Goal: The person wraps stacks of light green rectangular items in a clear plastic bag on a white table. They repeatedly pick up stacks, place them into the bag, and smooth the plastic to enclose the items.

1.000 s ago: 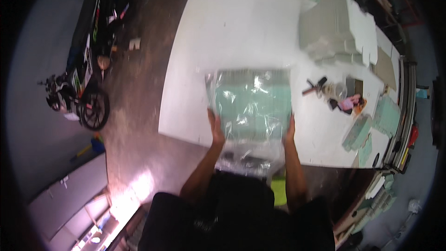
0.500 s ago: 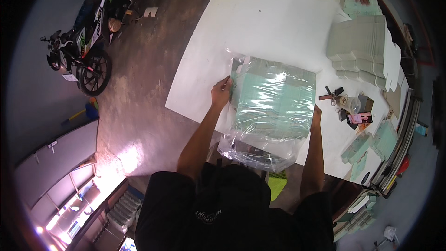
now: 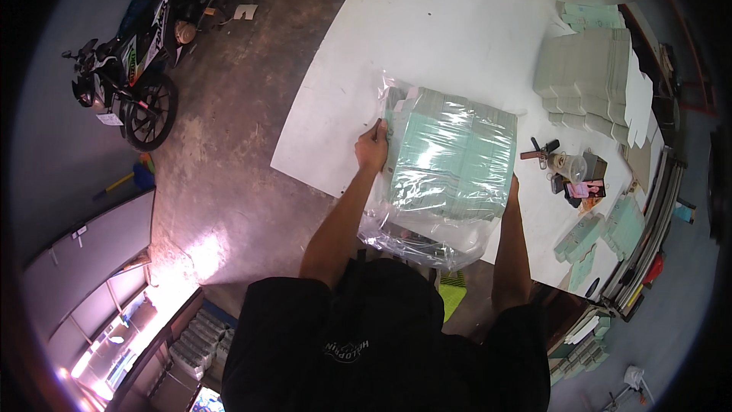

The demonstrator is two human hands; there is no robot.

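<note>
A clear plastic bag (image 3: 427,240) lies on the white table in front of me, loose and crumpled at its near end. Inside it sits a block of flat pale-green and grey cartons (image 3: 450,160), packed in rows. My left hand (image 3: 371,149) grips the bag and the cartons at their left side, its fingers closed against the edge. On the opposite side, my right hand (image 3: 515,187) holds the bundle's right edge, and its fingers are mostly hidden behind the package.
Tall stacks of grey cartons (image 3: 583,76) stand at the table's far right. Nearer are keys (image 3: 540,154), a clear plastic cup (image 3: 568,166), a phone (image 3: 585,189) and smaller green carton bundles (image 3: 579,238). A motorcycle (image 3: 141,84) is parked on the floor at left.
My left hand has moved slightly right and away from me. The carton block's left side has shifted inward, with the plastic drawn along. My right hand stays at the right edge.
</note>
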